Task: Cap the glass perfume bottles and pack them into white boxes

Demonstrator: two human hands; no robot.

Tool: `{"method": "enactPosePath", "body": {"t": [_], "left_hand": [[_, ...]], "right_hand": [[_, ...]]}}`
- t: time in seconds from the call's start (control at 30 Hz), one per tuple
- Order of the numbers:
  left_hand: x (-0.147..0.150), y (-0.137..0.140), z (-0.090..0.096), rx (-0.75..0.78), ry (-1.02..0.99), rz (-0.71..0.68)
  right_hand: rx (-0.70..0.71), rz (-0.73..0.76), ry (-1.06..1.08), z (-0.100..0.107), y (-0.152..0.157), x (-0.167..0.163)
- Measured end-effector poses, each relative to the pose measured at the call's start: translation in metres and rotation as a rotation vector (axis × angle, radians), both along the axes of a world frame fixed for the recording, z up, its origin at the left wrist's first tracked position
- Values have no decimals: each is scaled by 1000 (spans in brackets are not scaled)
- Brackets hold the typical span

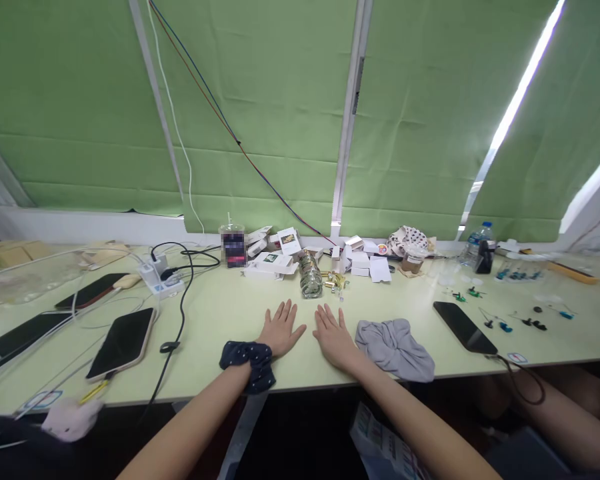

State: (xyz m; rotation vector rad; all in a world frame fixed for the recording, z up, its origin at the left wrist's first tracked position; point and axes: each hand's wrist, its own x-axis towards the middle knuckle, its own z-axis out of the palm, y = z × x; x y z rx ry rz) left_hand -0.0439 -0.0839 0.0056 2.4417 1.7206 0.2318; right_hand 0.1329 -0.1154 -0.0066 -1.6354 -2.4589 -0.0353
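Both empty: left hand (280, 331), right hand (334, 337), fingers flat. Beyond fingertips: glass-looking jar (311, 283), likely slippery, breakable; best held round middle.

A clear, ribbed glass item (311, 279) sits just beyond the fingertips of two bare hands, left (279, 331) and right (333, 337), resting palm-down and apart on the pale table (200, 340). Small, shiny gold-colored pieces (334, 280) lie loosely clustered at its right. A crumpled gray cloth (395, 349) lies gathered beside the right wrist.
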Motion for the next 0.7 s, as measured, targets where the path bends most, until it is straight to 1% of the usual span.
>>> {"method": "enactPosePath", "body": {"t": [0.07,0.1,0.2,0.3,0.43,0.5,0.57,0.7], "left_hand": [[-7,-23,2,-41,44,-5],[-11,-33,3,-61,62,25],[-17,-54,6,-104,88,64],[-19,-66,9,-94,112,80],[-19,-76,8,-53,132,99],[-22,-82,5,-25,130,99],[-26,-89,1,12,109,89],[-34,-100,-5,68,42,55]], "right_hand": [[-2,7,1,-1,-14,0],[13,5,-4,0,-21,1],[120,-55,-31,4,-39,11],[181,-217,-39,8,-50,32],[101,-494,-24,2,-55,69],[47,-575,-9,-5,-58,84],[49,-589,9,-12,-62,95],[143,-559,37,-18,-71,107]]}}
